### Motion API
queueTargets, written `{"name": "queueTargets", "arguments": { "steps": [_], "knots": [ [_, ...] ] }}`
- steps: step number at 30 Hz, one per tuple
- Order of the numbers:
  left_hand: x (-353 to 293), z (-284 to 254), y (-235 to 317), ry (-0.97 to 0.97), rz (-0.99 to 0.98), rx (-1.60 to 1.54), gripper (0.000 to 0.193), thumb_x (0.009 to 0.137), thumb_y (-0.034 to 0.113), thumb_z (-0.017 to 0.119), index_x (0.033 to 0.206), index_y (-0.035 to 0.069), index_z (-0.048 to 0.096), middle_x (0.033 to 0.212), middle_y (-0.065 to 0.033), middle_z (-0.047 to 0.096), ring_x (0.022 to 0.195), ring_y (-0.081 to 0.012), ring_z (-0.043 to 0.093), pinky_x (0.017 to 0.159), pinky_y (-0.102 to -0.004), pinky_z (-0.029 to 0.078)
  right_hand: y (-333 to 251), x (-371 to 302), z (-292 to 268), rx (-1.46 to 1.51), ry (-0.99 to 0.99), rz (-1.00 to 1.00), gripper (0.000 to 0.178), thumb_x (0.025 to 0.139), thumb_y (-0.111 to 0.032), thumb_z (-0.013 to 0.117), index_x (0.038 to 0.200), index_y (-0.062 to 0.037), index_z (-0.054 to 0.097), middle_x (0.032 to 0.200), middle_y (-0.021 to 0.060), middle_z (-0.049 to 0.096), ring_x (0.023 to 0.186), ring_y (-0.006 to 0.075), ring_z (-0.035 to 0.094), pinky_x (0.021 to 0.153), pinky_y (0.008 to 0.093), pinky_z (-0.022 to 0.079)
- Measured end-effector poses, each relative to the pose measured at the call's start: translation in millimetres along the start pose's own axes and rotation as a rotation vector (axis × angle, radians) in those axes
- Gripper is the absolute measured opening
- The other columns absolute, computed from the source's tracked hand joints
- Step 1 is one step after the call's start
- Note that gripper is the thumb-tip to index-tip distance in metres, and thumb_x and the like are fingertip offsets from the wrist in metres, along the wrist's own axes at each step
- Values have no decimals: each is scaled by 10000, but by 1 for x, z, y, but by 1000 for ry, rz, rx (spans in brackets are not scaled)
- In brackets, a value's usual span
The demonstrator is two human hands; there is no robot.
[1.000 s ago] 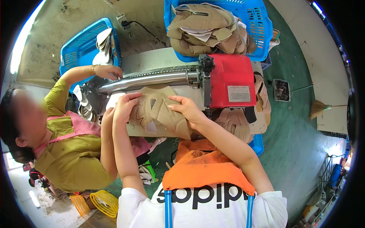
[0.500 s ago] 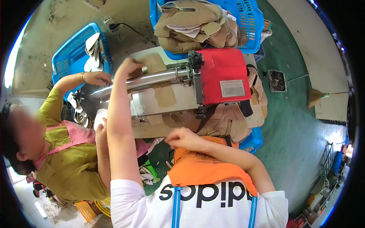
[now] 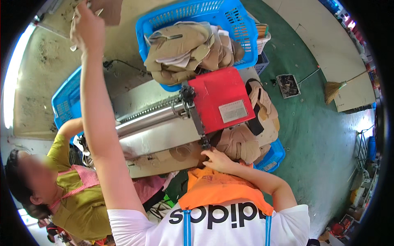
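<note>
My left hand (image 3: 88, 30) is raised far out at the upper left, closed on a flat brown cut piece (image 3: 108, 11). A small shiny thing shows at its fingers, too blurred to name. My right hand (image 3: 220, 160) is closed at the near edge of the machine, beside a pile of tan cut pieces (image 3: 240, 141). Its fingertips touch the spot under a black knob (image 3: 205, 142); what they pinch is hidden. The red machine (image 3: 219, 94) has a long steel roller (image 3: 152, 121) above a pale metal bed (image 3: 154, 137).
A blue basket (image 3: 141, 45) heaped with tan pieces (image 3: 180, 45) stands behind the machine. Another blue basket (image 3: 61, 100) is at the left. A co-worker in an olive top (image 3: 80, 205) sits close on my left. A dustpan (image 3: 288, 86) and broom (image 3: 334, 90) are at right.
My left hand has swung from the roller to the far upper left with a brown piece; no brown piece lies across the roller now. My right hand has moved forward to the machine's edge.
</note>
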State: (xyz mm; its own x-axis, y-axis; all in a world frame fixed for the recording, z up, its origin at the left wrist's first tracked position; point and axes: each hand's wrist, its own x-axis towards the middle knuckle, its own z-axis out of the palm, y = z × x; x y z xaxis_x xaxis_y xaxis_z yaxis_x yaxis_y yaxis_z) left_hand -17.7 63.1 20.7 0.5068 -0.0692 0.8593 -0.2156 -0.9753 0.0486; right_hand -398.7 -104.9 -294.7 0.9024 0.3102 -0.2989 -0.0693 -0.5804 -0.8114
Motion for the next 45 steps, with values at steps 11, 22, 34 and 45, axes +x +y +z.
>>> {"name": "queueTargets", "arguments": {
  "steps": [11,22,34,45],
  "knots": [
    [-167,68,90,-624,259,-498,225,766,129,575,982,71,597,917,-149,613,835,-289,596,692,-386,476,-3,-11,-9,195,61,6,282,781,-196,605,1029,-78,539,936,151,456,758,286,574,711,363,472],
    [-516,-123,-44,-802,-702,-524,342,818,280,595,928,-44,579,652,-53,568,536,-107,509,467,-247,400,1,11,-23,714,9,305,472,836,-112,548,1236,14,330,955,134,538,769,180,597,653,287,508],
    [-525,-102,-26,-731,-1925,-1553,400,743,82,613,1112,-31,508,1096,-115,556,978,-216,544,867,-355,431,23,22,12,1514,226,443,315,840,-77,540,1130,-6,440,1009,70,547,858,184,570,736,301,493],
    [-430,-247,-58,-913,-1394,-1554,372,826,47,552,1182,-28,472,1127,-83,563,986,-145,556,866,-297,436,-85,-15,-33,384,-133,-197,256,815,-150,599,1020,0,568,821,124,584,731,120,530,641,278,432]
  ]
}}
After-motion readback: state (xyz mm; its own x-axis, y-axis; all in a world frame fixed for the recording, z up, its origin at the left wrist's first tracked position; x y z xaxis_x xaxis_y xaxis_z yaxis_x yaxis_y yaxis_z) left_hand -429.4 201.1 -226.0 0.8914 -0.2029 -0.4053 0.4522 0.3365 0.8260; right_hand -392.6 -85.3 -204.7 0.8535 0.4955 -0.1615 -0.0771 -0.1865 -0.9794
